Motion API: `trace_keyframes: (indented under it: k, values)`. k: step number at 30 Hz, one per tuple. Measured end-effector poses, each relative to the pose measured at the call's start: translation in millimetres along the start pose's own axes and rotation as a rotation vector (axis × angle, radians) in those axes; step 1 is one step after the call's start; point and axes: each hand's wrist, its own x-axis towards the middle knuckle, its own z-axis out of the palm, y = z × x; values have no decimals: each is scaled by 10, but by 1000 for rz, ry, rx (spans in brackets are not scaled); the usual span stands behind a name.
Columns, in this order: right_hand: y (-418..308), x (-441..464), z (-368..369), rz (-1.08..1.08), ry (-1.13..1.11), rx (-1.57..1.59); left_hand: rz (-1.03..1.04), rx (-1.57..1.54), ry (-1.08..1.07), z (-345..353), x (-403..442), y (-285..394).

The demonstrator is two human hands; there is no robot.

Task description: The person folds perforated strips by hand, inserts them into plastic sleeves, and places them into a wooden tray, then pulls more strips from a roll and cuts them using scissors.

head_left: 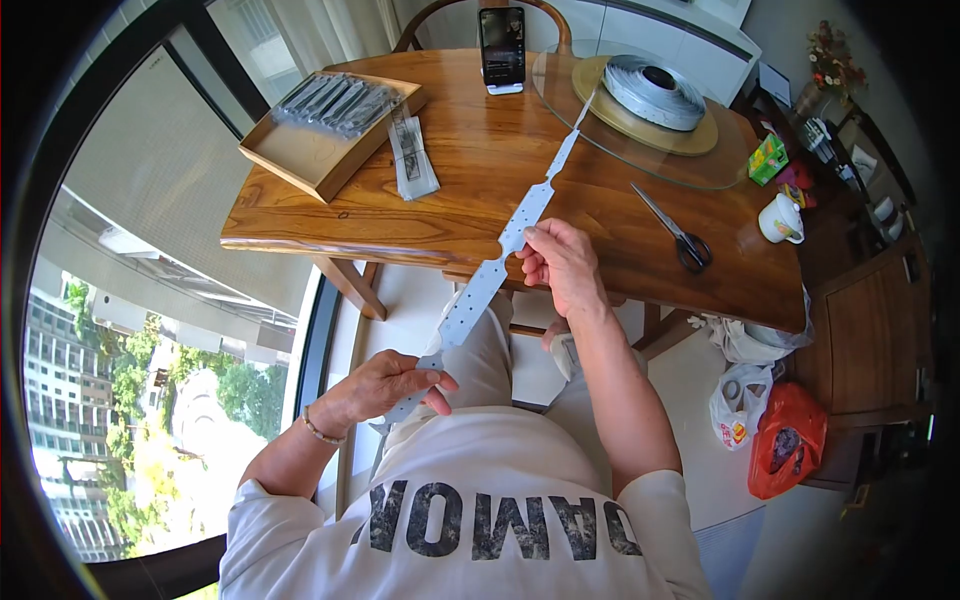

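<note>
My left hand (395, 385) pinches the strip (473, 305) near its low end, my right hand (562, 262) higher up, presumably for tautness, as it slants over the table (340, 225) toward the roll (655, 92).

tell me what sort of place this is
Probably a home dining area, perhaps in a flat: a polished brown wooden table, a round clear glass disc on it, and a large black-framed window facing tall buildings.
</note>
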Motion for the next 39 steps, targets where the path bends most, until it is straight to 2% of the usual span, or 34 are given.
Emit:
trace_keyframes:
  k: [3, 5, 6, 9, 10, 12, 13, 21, 24, 32, 39]
  values:
    - [70, -237, -23, -15, 19, 83, -75, -35, 54, -72, 116, -296]
    - [183, -449, -60, -15, 9, 179, -176, -354, 112, -136, 321, -481]
    - [269, -550, -88, 20, 8, 176, -164, -411, 133, -118, 437, -532]
    - [432, -837, -213, -51, -45, 216, -121, -586, 116, -3, 943, -640]
    - [482, -957, -235, -31, -34, 209, -135, -604, 109, 82, 1075, -618]
    - [568, -1218, -276, 88, 18, 129, 2, -628, 107, 277, 1306, -528]
    - [588, -1302, -309, 138, 45, 89, 1, -636, 93, 361, 1387, -496]
    - [863, -1499, -401, 108, 53, -96, -45, -751, -18, 689, 1669, -433]
    - [902, -1483, -397, 110, 33, -108, -13, -814, -151, 735, 1641, -370]
    - [934, -1474, -381, 104, 32, -154, -93, -836, -192, 780, 1588, -242]
    - [917, -1465, -360, 98, 40, -175, -33, -884, -279, 801, 1580, -265]
